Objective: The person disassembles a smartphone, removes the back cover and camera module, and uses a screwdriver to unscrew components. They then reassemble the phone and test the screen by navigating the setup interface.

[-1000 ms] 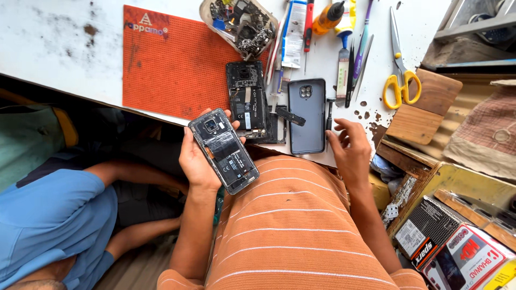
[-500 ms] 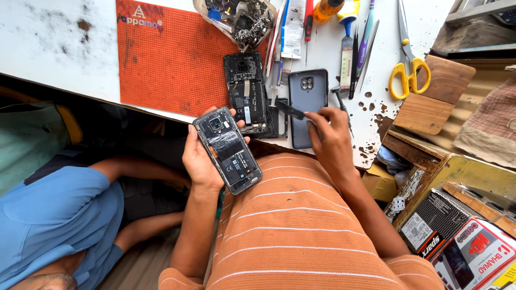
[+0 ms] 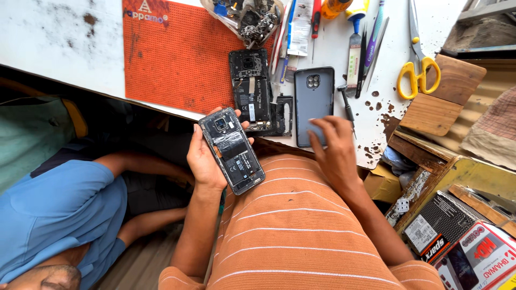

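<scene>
Cradling the opened black smartphone with exposed battery by its stiff edges, the left hand grips it above the lap, while the right hand's spread fingers press the slippery grey rear cover on the white worktop.

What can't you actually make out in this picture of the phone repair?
All from the head view:
- Opened phone: its screen side faces away; the left hand covers one long edge.
- Back cover: the right hand hides its lower end.
- Scissors: blade tips cut off by the top edge.
- Parts pile: pieces too small and tangled to tell apart.
- Second opened phone: small parts too fine to read.
</scene>
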The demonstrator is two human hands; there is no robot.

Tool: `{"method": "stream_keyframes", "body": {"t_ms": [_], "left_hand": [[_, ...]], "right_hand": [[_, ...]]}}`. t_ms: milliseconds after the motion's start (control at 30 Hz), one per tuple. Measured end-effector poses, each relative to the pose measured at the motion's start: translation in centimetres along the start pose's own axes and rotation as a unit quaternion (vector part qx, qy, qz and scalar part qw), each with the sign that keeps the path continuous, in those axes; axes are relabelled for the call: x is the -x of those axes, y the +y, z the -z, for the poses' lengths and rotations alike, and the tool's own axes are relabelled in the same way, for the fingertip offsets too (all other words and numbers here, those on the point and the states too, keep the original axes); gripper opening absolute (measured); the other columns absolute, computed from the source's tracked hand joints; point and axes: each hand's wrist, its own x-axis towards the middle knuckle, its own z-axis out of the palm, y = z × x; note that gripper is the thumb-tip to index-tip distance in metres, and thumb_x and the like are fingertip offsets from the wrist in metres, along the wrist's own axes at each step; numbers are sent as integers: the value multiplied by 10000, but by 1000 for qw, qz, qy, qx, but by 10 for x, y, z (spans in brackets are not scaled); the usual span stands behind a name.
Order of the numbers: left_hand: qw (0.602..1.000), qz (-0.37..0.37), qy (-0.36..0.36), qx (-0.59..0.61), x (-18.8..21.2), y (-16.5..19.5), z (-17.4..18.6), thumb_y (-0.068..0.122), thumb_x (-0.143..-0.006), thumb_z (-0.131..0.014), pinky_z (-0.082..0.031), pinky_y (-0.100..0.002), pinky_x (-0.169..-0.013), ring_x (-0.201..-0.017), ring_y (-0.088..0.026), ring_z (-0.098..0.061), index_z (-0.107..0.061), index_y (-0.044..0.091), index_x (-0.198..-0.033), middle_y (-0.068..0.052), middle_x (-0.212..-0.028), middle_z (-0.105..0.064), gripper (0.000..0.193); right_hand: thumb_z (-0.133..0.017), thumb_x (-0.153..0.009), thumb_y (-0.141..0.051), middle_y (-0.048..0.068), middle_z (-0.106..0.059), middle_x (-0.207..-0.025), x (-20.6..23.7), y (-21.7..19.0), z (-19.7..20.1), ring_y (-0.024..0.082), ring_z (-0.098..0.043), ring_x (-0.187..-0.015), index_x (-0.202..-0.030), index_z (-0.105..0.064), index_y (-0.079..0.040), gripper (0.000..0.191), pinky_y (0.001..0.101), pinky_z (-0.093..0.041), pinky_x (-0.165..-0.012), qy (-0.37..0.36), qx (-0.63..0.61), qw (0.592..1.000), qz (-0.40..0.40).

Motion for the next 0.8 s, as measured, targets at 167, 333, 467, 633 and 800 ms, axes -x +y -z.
{"method": "stream_keyframes", "body": {"t_ms": [167, 333, 467, 633, 800], "left_hand": [[1000, 2, -7, 13, 0, 2, 2, 462, -1123, -291, -566, -600, -975, -1246, -425, -613, -437, 28, -1515, -275, -1433, -552, 603], [1000, -24, -8, -8, 1, 2, 0, 457, -1119, -332, -573, -564, -961, -1226, -408, -619, -399, 68, -1548, -266, -1424, -562, 582], [997, -74, -12, -12, 2, 0, 0, 445, -1126, -358, -578, -488, -962, -1202, -343, -632, -355, 106, -1631, -254, -1407, -577, 608], [996, -89, -8, -21, 5, 5, 8, 458, -1133, -350, -584, -474, -959, -1185, -312, -646, -377, 30, -1609, -245, -1351, -602, 641], [995, -96, 3, -18, 2, 5, 11, 468, -1123, -350, -584, -486, -935, -1170, -318, -643, -402, 37, -1572, -228, -1307, -624, 625]], "right_hand": [[-790, -925, -152, 217, -482, -1255, 6, 9, 1, 365, -569, -1144, -1354, -500, -27, 533, 439, -548, -966, 52, 75, 995, -28], [-767, -975, -121, 182, -546, -1190, 4, 12, -3, 263, -630, -990, -1421, -459, -12, 553, 361, -599, -858, 0, 9, 992, -123], [-706, -1009, -83, 149, -594, -1141, 3, 16, -1, 234, -641, -933, -1399, -512, -11, 441, 348, -596, -778, -6, 8, 987, -158], [-647, -1047, -12, 163, -589, -1148, 4, 16, 4, 244, -644, -945, -1361, -569, 4, 324, 369, -583, -782, 18, 19, 990, -137], [-715, -1007, -90, 191, -593, -1197, 2, 8, 4, 320, -645, -1076, -1289, -588, -12, 319, 392, -594, -877, 83, 109, 991, -1]]}}
